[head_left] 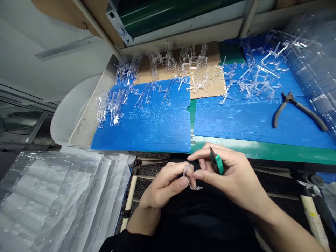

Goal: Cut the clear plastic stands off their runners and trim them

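Left hand (164,185) pinches a small clear plastic part (193,187) tight between thumb and fingertips, right hand (231,171) closed around green-handled nippers (217,162) just beside it, both steady and close together, clear plastic stands (112,108) lying far on a blue corrugated board (141,133), black-handled pliers (299,110) far right.

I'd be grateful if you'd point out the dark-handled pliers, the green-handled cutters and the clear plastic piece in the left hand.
Dark-handled pliers (290,98), head view, on the pivot joint.
Green-handled cutters (218,165), head view, on the green grip.
Clear plastic piece (196,188), head view, on its lower end.
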The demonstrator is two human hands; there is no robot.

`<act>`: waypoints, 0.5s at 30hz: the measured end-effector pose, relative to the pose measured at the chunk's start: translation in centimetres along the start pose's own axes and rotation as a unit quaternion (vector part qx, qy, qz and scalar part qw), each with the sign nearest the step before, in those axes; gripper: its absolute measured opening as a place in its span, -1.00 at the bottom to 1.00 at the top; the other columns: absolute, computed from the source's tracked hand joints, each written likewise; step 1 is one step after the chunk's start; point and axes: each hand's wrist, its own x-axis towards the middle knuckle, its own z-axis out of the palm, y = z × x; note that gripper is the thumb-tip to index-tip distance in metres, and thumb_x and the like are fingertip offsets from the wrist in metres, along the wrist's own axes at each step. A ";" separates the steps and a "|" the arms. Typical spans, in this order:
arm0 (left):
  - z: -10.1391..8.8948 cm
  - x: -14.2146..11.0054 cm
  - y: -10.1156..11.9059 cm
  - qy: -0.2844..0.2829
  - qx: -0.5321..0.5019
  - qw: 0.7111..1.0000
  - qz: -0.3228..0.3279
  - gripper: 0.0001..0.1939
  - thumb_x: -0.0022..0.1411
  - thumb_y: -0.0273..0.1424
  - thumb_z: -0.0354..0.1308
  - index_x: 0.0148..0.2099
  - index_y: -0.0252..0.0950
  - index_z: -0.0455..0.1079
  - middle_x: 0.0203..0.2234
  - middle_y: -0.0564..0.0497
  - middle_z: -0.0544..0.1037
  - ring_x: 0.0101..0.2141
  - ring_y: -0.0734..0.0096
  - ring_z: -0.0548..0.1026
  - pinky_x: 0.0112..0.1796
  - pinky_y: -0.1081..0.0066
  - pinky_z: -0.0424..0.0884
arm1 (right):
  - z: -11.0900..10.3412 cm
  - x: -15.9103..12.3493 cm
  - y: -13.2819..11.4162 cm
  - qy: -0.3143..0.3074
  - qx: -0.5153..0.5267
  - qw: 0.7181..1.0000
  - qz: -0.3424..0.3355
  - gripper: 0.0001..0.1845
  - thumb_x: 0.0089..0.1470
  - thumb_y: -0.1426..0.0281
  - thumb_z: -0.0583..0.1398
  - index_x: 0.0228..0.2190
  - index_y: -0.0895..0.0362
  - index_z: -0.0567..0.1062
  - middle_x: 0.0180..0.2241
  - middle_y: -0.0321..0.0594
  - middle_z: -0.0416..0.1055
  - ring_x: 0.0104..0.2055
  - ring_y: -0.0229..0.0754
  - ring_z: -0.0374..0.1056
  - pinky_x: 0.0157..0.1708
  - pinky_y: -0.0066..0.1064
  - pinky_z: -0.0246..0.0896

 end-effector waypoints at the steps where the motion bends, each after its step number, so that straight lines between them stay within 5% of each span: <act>1: 0.2 0.1 0.0 -0.008 -0.001 1.000 -0.005 -0.69 0.58 -0.26 0.12 -0.19 -0.36 0.50 -0.38 -0.12 0.58 -0.36 0.29 0.53 -0.27 0.35 0.41 | 0.1 0.4 0.0 -0.023 0.031 0.999 0.001 -0.95 0.28 0.37 0.44 -0.22 0.08 0.74 -0.46 -0.35 0.49 -0.43 -0.24 0.44 -0.34 -0.41 0.42; 4: 1.2 -0.2 0.2 -0.007 -0.035 0.999 -0.037 -0.73 0.61 -0.24 0.14 0.01 -0.36 0.50 -0.34 -0.10 0.61 -0.35 0.31 0.58 -0.26 0.38 0.48 | 0.1 0.8 0.7 -0.051 0.087 0.995 0.017 -0.84 0.32 0.28 0.43 -0.31 0.09 0.73 -0.49 -0.31 0.53 -0.43 -0.19 0.52 -0.33 -0.36 0.47; 7: 2.2 -1.3 0.3 0.097 0.029 0.995 0.003 -0.52 0.56 -0.23 0.28 0.37 -0.29 0.31 -0.17 -0.15 0.71 -0.16 0.23 0.70 -0.03 0.27 0.58 | -0.3 0.6 2.3 0.014 0.061 0.998 0.021 -0.83 0.25 0.20 0.48 -0.34 -0.01 0.75 -0.37 -0.22 0.62 -0.35 -0.07 0.61 -0.39 -0.31 0.51; 10: 1.7 -3.0 0.3 0.146 0.222 0.962 0.062 -0.55 0.51 -0.22 0.34 0.32 -0.24 0.41 -0.11 -0.12 0.75 -0.09 0.24 0.73 0.10 0.29 0.57 | -0.1 1.9 5.2 0.056 0.025 0.997 0.039 -0.87 0.24 0.23 0.47 -0.39 -0.19 0.74 -0.28 -0.18 0.69 -0.29 0.04 0.67 -0.45 -0.26 0.52; 15: 0.7 -6.6 0.5 0.187 0.370 0.908 0.058 -0.52 0.52 -0.13 0.31 0.31 -0.28 0.46 0.07 -0.13 0.71 -0.01 0.28 0.72 0.07 0.44 0.60 | 4.3 3.7 8.2 -0.045 0.035 0.997 -0.043 -0.78 0.22 0.21 0.45 -0.14 -0.44 0.74 -0.23 -0.19 0.74 -0.40 0.22 0.68 -0.60 -0.09 0.46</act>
